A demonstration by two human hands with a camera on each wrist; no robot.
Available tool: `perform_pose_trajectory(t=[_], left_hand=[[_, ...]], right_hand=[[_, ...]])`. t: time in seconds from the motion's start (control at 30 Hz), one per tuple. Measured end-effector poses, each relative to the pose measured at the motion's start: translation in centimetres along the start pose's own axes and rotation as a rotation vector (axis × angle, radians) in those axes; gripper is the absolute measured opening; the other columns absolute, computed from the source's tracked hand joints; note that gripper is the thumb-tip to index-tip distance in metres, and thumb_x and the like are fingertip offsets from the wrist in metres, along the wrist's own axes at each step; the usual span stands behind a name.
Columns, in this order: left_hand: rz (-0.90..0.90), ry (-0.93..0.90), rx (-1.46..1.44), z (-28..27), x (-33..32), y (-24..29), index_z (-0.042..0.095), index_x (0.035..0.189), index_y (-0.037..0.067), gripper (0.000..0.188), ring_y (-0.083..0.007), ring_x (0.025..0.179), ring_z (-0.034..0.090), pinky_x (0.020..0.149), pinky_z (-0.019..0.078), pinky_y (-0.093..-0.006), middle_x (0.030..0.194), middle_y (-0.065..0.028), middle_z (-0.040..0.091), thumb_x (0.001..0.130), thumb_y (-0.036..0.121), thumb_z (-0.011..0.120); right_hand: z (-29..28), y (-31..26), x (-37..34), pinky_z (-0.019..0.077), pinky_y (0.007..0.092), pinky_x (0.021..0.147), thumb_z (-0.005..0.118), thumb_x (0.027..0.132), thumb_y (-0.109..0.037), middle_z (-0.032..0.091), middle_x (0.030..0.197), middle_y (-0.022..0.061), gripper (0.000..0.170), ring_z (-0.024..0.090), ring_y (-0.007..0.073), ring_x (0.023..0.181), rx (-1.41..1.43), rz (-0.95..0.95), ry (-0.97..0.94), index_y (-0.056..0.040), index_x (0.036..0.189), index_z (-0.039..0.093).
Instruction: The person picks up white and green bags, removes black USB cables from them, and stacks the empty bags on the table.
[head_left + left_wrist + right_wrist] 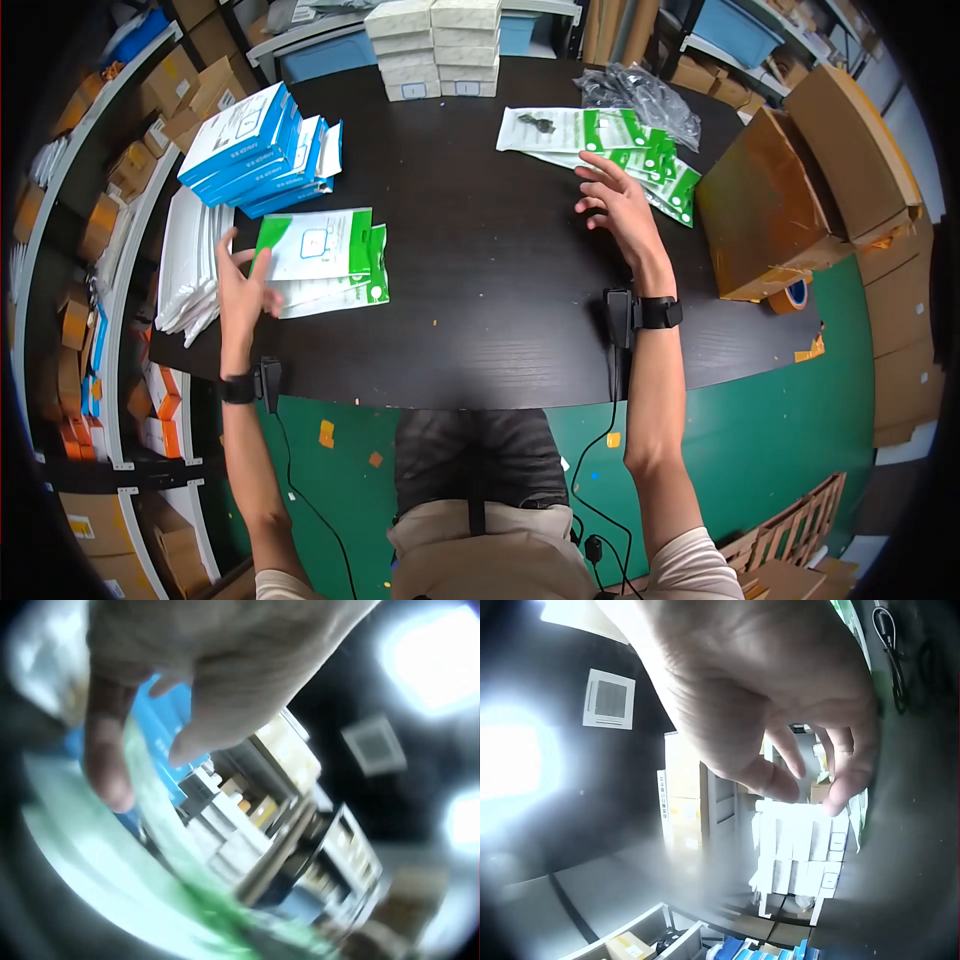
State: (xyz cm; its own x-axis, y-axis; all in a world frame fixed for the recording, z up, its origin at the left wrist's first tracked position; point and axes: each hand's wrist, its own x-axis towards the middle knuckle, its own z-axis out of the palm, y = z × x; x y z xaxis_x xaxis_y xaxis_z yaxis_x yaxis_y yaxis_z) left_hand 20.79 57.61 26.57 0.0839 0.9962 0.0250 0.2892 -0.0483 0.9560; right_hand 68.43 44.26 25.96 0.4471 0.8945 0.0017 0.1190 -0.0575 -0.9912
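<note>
Left hand [243, 290]: fingers apart, clamped on nothing; whether it touches the packets cannot be told. Directly to its right lies the left packet pile [310, 245], green and white, long axis running across the table. Blue-and-white boxes [240, 140] stand beyond. Right hand [620, 210]: fingers apart, loosely bent, empty, at the near edge of the fanned packets [560, 130], which slant from far left to near right. Each hand is nearer the packets on its own side.

The dark tabletop [450, 270] bears blue-and-white boxes [238, 145], green-and-white packets [318, 245] and white packages [190, 260]; white boxes [435, 55] stand stacked towards the back. A cardboard box [755, 215] sits right.
</note>
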Motion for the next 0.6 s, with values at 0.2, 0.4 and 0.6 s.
perform_pose_trajectory(t=[0.2,0.4,0.6], left_hand=[[0.659,0.235,0.731,3.7,-2.1,4.6,0.057,0.133,0.004,0.041,-0.0269,0.108,0.066,0.077,0.0565,-0.0337,0.118,-0.0166,0.065,0.096,0.016,0.067],[0.105,-0.655,-0.277,15.8,-2.1,5.4,0.062,0.116,-0.002,0.023,-0.0099,0.042,0.055,0.034,0.0383,-0.0216,0.093,-0.0117,0.072,0.102,0.017,0.060],[-0.042,-0.694,-0.508,21.2,0.7,0.6,0.062,0.112,-0.003,0.023,-0.0106,0.042,0.056,0.033,0.0390,-0.0212,0.091,-0.0135,0.070,0.104,0.018,0.058]], right_hand=[[-0.5,0.2,2.6,0.0552,0.0322,0.076,0.059,0.096,-0.008,0.051,0.137,0.0147,0.066,0.067,0.0216,0.097,0.323,0.166,-0.060,-0.0087,0.157,0.033],[0.4,1.0,6.0,0.0555,0.0332,0.077,0.058,0.098,-0.010,0.052,0.134,0.0165,0.065,0.067,0.0234,0.100,0.353,0.208,-0.059,-0.0037,0.156,0.031],[0.4,2.3,8.3,0.0581,0.0328,0.072,0.054,0.096,-0.006,0.059,0.128,0.0190,0.055,0.069,0.0228,0.091,0.305,0.253,-0.003,0.0077,0.147,0.038]])
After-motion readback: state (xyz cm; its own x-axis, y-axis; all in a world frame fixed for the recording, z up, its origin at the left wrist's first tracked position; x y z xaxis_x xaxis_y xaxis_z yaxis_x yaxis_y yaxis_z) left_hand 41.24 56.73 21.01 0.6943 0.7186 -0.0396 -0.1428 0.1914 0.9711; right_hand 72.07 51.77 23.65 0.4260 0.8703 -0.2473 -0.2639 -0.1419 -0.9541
